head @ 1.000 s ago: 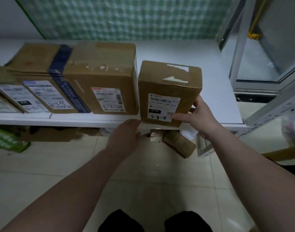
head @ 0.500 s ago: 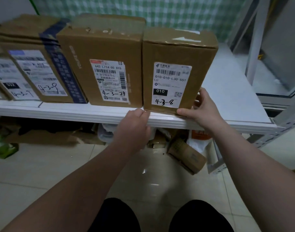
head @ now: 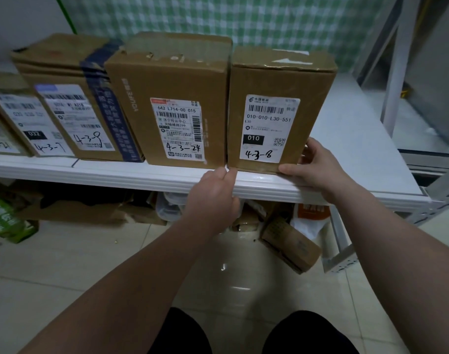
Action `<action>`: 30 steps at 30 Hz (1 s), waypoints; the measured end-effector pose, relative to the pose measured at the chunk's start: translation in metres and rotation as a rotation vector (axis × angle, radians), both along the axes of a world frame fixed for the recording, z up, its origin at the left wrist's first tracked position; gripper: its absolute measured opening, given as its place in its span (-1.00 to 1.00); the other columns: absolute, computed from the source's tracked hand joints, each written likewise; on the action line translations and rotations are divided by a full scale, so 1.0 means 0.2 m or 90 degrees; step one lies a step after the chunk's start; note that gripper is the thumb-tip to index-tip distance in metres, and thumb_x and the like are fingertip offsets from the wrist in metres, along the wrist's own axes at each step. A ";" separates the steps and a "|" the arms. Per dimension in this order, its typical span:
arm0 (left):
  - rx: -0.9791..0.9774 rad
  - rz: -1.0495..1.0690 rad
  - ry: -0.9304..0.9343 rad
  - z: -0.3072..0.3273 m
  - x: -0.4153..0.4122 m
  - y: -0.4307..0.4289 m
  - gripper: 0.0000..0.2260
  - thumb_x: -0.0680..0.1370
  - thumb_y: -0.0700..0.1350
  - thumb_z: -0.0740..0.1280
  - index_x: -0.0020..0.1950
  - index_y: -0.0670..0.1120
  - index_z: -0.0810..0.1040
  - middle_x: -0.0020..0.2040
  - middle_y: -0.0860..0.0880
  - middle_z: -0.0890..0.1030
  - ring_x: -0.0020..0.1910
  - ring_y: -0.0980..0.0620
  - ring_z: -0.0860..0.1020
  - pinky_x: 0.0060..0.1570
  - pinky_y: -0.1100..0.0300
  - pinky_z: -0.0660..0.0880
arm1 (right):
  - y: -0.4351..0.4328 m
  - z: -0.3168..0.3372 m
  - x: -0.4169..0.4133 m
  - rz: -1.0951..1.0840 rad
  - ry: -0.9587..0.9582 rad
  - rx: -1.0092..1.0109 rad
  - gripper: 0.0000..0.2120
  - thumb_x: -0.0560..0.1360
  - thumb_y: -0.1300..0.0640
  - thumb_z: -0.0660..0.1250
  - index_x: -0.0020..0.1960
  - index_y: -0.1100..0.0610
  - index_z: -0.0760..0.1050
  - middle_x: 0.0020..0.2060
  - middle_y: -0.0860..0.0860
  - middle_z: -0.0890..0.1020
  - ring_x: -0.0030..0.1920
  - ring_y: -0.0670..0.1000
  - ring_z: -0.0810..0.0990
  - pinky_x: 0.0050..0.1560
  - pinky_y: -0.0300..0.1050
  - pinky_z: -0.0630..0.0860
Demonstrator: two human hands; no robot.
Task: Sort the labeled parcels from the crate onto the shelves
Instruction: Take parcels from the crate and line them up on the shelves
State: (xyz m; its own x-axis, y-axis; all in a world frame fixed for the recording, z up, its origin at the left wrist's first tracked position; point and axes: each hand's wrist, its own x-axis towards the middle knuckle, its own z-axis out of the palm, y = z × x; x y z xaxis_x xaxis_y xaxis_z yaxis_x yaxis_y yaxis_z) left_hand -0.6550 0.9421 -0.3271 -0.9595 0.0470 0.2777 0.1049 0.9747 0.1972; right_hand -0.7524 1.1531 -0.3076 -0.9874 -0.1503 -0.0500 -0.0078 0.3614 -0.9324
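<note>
The brown parcel labeled 4-3-8 stands upright on the white shelf, flush against the parcel labeled 4-3-24. My right hand grips its lower right corner, thumb on the front face and fingers round the side. My left hand rests at the shelf's front edge, its fingertips touching the bottom left corner of the same parcel. Further left stand the parcels marked 4-3-9 and 4-3-7. The crate is out of view.
The shelf has bare surface to the right of the 4-3-8 parcel. Under the shelf lie a small cardboard box, flattened cardboard, plastic containers and a green package. A metal upright stands at the right.
The 4-3-8 parcel has slid left until it stands against the 4-3-24 parcel. My left hand rose to the shelf edge at its corner. My view has dropped closer to the shelf.
</note>
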 end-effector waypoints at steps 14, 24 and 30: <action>-0.004 0.013 0.093 -0.06 -0.01 0.01 -0.70 0.35 -0.16 0.36 0.07 -0.18 0.56 -0.20 -0.08 0.51 -0.25 -0.06 0.46 -0.33 0.19 0.28 | -0.04 -0.06 0.04 -0.029 0.055 0.094 -0.26 0.32 0.12 0.57 0.44 -0.04 0.40 0.06 -0.17 0.59 -0.27 -0.15 0.50 -0.06 -0.12 0.52; 0.190 0.011 -0.397 0.42 0.20 -0.01 -0.67 0.56 -0.06 0.24 0.32 -0.02 0.47 0.26 -0.03 0.52 0.21 -0.03 0.49 0.25 -0.02 0.41 | -0.10 0.24 0.37 -0.296 -0.271 -0.020 -0.65 0.49 0.20 0.42 0.26 0.09 0.51 0.20 0.08 0.59 0.06 0.06 0.59 0.25 0.03 0.53; 0.320 0.182 -0.383 0.95 0.53 -0.22 -0.80 0.53 -0.07 0.29 0.12 -0.03 0.58 -0.06 0.04 0.54 -0.19 0.17 0.41 -0.27 0.40 0.31 | -0.34 0.70 0.67 -0.205 -0.409 -0.054 -0.83 0.49 0.30 0.35 -0.23 0.08 0.52 -0.32 0.09 0.55 -0.35 0.03 0.49 -0.18 -0.06 0.47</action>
